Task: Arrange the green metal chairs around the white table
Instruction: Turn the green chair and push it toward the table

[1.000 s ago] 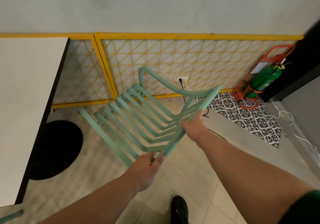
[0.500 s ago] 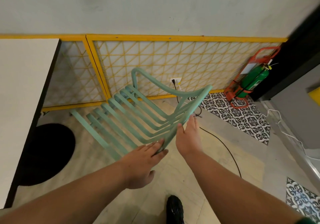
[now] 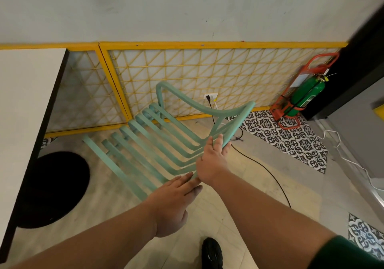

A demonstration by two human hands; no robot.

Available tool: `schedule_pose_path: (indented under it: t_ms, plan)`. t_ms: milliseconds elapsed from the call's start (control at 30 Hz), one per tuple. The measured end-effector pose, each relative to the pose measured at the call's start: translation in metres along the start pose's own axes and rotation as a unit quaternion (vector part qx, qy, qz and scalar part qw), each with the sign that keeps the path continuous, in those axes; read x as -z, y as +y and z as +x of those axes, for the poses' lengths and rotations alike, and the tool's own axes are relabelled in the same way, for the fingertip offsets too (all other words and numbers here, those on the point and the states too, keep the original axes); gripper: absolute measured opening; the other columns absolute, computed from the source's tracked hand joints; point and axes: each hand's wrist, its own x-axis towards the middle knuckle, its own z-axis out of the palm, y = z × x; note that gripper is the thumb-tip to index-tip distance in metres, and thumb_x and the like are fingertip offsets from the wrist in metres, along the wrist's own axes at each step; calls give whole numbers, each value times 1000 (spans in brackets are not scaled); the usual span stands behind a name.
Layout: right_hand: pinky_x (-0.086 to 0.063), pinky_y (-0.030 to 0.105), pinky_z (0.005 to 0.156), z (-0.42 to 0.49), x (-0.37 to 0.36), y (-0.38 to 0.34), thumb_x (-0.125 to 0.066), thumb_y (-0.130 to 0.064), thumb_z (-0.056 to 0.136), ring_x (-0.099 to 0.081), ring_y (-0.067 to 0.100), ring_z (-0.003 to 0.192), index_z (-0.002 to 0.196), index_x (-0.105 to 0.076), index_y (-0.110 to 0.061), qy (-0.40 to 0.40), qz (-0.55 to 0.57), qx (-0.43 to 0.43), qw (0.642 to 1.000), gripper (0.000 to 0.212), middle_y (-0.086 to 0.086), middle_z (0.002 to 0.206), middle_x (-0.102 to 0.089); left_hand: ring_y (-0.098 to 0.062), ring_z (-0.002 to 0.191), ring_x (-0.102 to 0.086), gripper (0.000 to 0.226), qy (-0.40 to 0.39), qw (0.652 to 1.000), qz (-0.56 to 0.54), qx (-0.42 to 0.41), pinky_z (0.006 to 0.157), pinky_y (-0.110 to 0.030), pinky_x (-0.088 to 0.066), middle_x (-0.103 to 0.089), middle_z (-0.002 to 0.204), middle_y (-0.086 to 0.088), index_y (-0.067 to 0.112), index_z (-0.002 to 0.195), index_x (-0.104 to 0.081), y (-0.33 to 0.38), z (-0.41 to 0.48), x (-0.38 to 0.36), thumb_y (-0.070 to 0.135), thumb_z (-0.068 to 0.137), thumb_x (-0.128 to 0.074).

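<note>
My right hand (image 3: pixel 211 162) lies flat along the top rail of the green slatted metal chair (image 3: pixel 158 142), fingers straight and loose, not wrapped. My left hand (image 3: pixel 173 201) is spread too, fingertips (image 3: pixel 190 180) just touching the near end of the same rail, no real clamp. The chair sits ahead of both hands, seat slats pointing left toward the white table with a dark edge (image 3: pixel 25 106), which is well off to the left of my grip, its round black base (image 3: pixel 52 187) on the floor below it. I judge the step as nudging the chair into place at the table's side. To do it well: push evenly with both palms on the rail so the chair doesn't swing, keep it square to the table edge. A black cable (image 3: pixel 268 171) runs on the floor just right of my right hand; I'd keep the chair legs off it. Legs mostly hidden, can't tell whether all touch the floor.
</note>
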Motion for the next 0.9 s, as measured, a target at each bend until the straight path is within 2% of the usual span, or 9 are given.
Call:
schedule_pose_path:
  t_ms: [100,200,300,400,567,700,833,900]
  plan:
    - [-2,53,127,2,2,0,-37,-26,104,22,55,149,162,12,-8,3,-8,3,1000,78,18,167,25,-18,157,11,86,-5,1000,-17,11,126,-33,5,19,169,7,23,164,-5,1,2,1,45,80,-3]
    - [-4,51,127,5,5,3,-39,-25,103,22,54,149,163,12,-11,-1,-8,3,1000,79,17,168,25,-17,157,11,86,-9,1000,-18,17,122,-30,5,21,169,9,24,164,-2,4,5,1,46,81,-4]
    - [-8,53,127,12,8,6,-40,-23,103,23,54,149,163,12,-12,-6,-14,-1,1000,80,16,167,25,-18,157,11,74,-5,1000,-14,24,121,-30,5,21,169,9,23,164,-1,9,11,3,41,93,-14]
    - [-10,51,127,18,16,10,-40,-19,103,22,53,150,163,13,-13,-10,-18,2,1000,80,16,168,26,-19,157,11,69,-3,999,-18,31,128,-37,-2,20,169,9,21,164,-2,15,21,3,32,103,-32]
    - [-3,52,125,38,27,22,-40,-21,103,19,53,151,162,15,-11,-10,-76,10,997,81,20,167,24,-20,157,6,69,23,999,-28,37,128,-41,-10,16,170,9,18,164,-7,24,43,4,31,103,-35]
    - [4,54,125,64,35,37,-46,-24,102,14,44,155,163,6,-9,3,-115,37,993,82,21,168,18,-21,157,4,68,45,998,-39,37,128,-38,-8,12,170,6,16,163,-8,31,66,6,30,103,-37]
    - [0,63,125,86,41,50,-38,-23,100,19,53,151,163,1,-6,-33,-160,27,986,76,19,167,24,-21,157,-1,68,71,995,-55,40,127,-39,-13,8,170,5,14,163,-12,36,89,3,29,102,-39]
    - [8,70,120,95,44,52,-39,-19,100,21,58,148,159,-15,4,-40,-164,21,985,68,22,168,21,-21,156,-4,66,87,994,-60,37,126,-41,-18,5,170,3,12,161,-16,38,99,1,28,101,-40]
